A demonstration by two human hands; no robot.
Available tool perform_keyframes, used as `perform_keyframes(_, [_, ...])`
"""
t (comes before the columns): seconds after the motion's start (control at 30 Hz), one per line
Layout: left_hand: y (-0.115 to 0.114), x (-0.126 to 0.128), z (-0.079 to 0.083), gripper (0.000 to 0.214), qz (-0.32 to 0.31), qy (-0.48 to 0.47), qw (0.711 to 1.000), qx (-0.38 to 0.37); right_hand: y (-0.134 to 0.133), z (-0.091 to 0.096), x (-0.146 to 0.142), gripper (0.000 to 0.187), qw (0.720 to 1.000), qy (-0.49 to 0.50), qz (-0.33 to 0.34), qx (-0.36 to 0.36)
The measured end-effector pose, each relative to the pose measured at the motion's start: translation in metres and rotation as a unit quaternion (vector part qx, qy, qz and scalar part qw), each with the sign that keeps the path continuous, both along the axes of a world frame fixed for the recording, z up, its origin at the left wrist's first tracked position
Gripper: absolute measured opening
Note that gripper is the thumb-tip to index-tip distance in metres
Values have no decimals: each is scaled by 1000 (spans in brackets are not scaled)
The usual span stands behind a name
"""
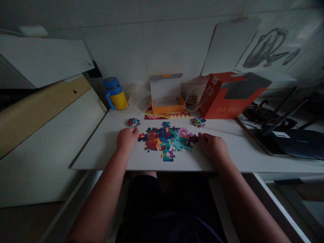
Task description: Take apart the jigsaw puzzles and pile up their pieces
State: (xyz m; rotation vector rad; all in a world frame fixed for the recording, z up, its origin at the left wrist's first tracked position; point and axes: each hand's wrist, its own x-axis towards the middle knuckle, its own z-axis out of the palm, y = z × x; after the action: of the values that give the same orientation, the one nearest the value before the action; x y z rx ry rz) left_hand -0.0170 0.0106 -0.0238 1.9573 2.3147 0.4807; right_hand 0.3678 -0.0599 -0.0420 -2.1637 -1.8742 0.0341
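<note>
Head view: a partly assembled jigsaw (174,141) is seen lying flat on the pale worktop (96,153), centred in front of the person. A connected middle section is already formed; a brown animal, a white rabbit and a blue-green creature can be made out on it. Single pieces jut from the far, near, left and right sides, so a stepped, cross-like outline is given and the corners between the arms are left unfilled.

The left end is met by the left hand (127,138), whose fingers are curled in and narrow, touching or just beside the end piece. The right end is matched by the right hand (215,145), its fingers likewise bent and drawn together. Whether a piece is pinched in either hand cannot be told at this size and in this dim light.

Unplaced pieces are heaped in two small piles: a left pile (133,122) just beyond the left hand and a right pile (199,122) beyond the right end of the jigsaw. An orange open box (167,108) is stood behind, on a printed sheet (162,116).

Progress, as judged: the centre is joined; the outer parts are still to be filled, probably from both piles.
</note>
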Motion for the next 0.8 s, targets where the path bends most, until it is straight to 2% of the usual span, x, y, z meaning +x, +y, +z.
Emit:
perform_keyframes(0.2, [2, -1, -2, 54, -4, 4, 1000, -9, 1, -1, 1, 53, 1000, 7, 2, -1])
perform_keyframes(0.47, [4, -4, -6, 52, -12, -11, 1000, -5, 1, -1, 4, 52, 999, 35, 9, 10])
perform_keyframes(0.8, [1, -3, -2, 44, -12, -72, 997, 21, -1, -3, 3, 41, 993, 103, 38, 46])
